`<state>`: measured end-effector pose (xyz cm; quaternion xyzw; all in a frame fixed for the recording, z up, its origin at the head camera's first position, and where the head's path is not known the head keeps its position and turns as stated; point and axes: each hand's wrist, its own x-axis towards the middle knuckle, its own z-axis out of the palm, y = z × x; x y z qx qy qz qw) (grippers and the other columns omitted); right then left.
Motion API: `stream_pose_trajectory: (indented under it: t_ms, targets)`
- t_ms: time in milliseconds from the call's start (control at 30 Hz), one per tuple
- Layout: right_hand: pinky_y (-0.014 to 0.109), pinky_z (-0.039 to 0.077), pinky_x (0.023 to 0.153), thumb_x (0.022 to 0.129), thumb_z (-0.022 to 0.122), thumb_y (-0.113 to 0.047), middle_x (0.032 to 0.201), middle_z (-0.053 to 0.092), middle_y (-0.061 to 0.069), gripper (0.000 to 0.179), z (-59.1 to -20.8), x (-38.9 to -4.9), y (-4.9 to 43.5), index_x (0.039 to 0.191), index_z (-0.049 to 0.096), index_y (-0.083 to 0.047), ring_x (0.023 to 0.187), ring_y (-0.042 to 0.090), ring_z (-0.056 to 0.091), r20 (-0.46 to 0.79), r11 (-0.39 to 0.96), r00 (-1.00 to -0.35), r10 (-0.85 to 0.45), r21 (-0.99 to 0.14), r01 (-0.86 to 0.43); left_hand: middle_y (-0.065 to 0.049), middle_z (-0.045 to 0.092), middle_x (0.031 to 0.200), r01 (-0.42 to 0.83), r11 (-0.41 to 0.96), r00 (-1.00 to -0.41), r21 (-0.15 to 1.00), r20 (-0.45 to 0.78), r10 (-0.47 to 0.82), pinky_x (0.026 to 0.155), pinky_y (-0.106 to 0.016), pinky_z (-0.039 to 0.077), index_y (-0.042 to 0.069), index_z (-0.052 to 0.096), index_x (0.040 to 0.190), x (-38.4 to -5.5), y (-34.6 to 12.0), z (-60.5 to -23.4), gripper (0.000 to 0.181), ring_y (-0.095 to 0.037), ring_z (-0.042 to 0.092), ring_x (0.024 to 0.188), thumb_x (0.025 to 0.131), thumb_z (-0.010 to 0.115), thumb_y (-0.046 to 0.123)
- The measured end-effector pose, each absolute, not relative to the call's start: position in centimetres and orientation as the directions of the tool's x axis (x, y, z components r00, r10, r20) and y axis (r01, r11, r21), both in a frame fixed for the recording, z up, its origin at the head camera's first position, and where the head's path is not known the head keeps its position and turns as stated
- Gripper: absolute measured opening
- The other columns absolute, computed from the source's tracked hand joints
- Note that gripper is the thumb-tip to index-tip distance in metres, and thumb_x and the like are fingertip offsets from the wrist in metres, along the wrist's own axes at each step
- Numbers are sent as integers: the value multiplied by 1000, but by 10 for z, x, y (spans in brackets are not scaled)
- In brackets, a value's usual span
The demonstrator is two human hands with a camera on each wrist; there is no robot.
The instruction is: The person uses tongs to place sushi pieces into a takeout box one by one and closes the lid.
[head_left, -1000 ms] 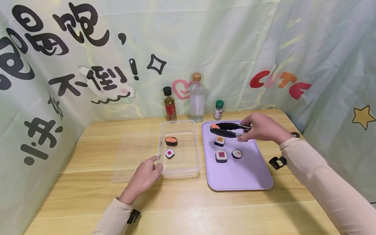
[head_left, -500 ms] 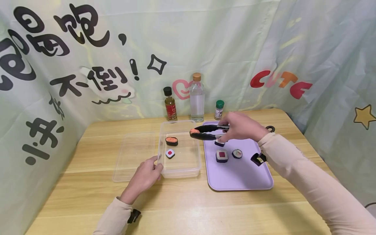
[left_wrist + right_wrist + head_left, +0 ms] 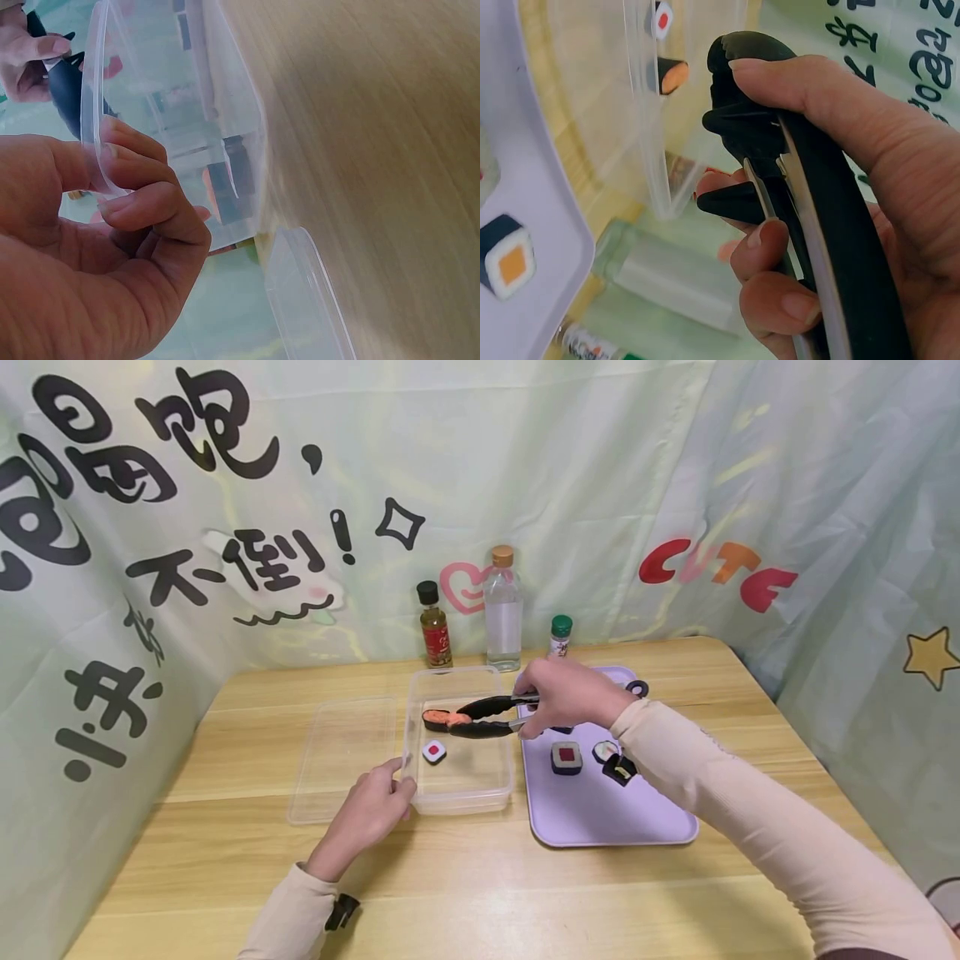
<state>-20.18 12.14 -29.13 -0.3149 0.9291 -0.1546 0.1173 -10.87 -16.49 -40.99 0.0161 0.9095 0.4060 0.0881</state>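
Note:
My left hand [image 3: 371,806] pinches the near-left rim of a clear plastic container [image 3: 461,802]; the left wrist view shows thumb and fingers on that rim [image 3: 95,82]. Black-tipped tongs [image 3: 487,705] are gripped in my right hand [image 3: 573,693]. An orange-topped sushi piece [image 3: 458,719] sits between the tong tips, over the container. Inside the container are another orange-topped sushi piece [image 3: 435,719], partly overlapped in view by the held one, and a small white roll with a red centre [image 3: 433,752]. Whether the held piece touches the container floor, I cannot tell.
On the right a lilac tray [image 3: 615,818] bears a square roll [image 3: 566,757], a round roll [image 3: 604,750] and an orange-centred roll [image 3: 511,262]. A clear lid [image 3: 337,768] lies left. Behind stand a red-labelled bottle [image 3: 436,635], a tall clear bottle [image 3: 502,627] and a green-capped jar [image 3: 560,628].
My right hand has carried the tongs and the orange-topped sushi piece leftward from above the tray to over the container, and lower. My left hand has stayed on the rim.

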Motion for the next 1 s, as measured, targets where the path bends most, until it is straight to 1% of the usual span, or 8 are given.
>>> stream_pose_trajectory:
  t_ms: [133,233,367,467,567,667,900,1000]
  targets:
    - [38,54,83,73,89,-26,109,73,6,45,-294,-199,110,111,77,-5,86,17,63,-134,759,-771,-623,-340,-555,-1,60,60,-41,670,-984,741,-148,104,41,-24,25,-6,42,150,-109,-165,-409,53,-10,34,44,101,45,16]
    - [38,54,86,73,89,-26,112,73,6,47,-296,-197,101,112,77,-5,90,18,64,-151,759,-762,-630,-328,-562,-1,60,60,-42,668,-983,743,-151,105,41,-24,25,-6,41,150,-109,-165,-409,54,-10,34,44,101,45,16]
    - [37,55,86,71,90,-25,110,74,5,47,-301,-197,89,111,77,-6,91,17,66,-177,760,-751,-636,-308,-572,-1,61,61,-45,662,-983,748,-153,106,41,-24,25,-6,41,150,-109,-165,-409,55,-10,34,44,101,45,16]
    - [36,56,82,70,91,-25,107,75,4,46,-304,-196,81,110,78,-7,85,16,66,-196,766,-748,-634,-296,-571,-2,61,61,-48,660,-982,750,-156,106,40,-24,25,-6,40,151,-110,-166,-410,55,-10,33,44,100,45,16]
    - [35,55,71,70,91,-24,100,75,2,41,-308,-195,74,105,79,-9,75,15,64,-208,768,-745,-634,-284,-574,-2,61,61,-50,658,-981,751,-159,107,40,-24,24,-7,39,151,-110,-166,-410,55,-10,33,43,101,45,16]
    - [34,51,63,69,92,-24,97,73,1,38,-311,-194,68,102,79,-11,72,16,60,-217,777,-750,-625,-272,-568,-1,60,60,-51,658,-981,752,-160,107,41,-23,25,-7,39,151,-110,-165,-410,55,-10,33,43,101,45,16]
    - [33,46,56,68,93,-25,82,66,-4,30,-317,-194,56,92,78,-16,68,16,56,-247,796,-758,-604,-234,-559,-1,61,60,-52,661,-982,749,-158,101,41,-23,24,-6,41,150,-110,-165,-410,55,-10,34,44,101,46,16]
    - [33,46,55,68,93,-24,81,64,-5,30,-319,-194,52,91,76,-16,67,16,56,-260,801,-758,-598,-225,-555,-1,60,61,-52,662,-983,748,-154,97,42,-23,26,-7,41,150,-110,-165,-410,55,-11,35,45,100,46,16]
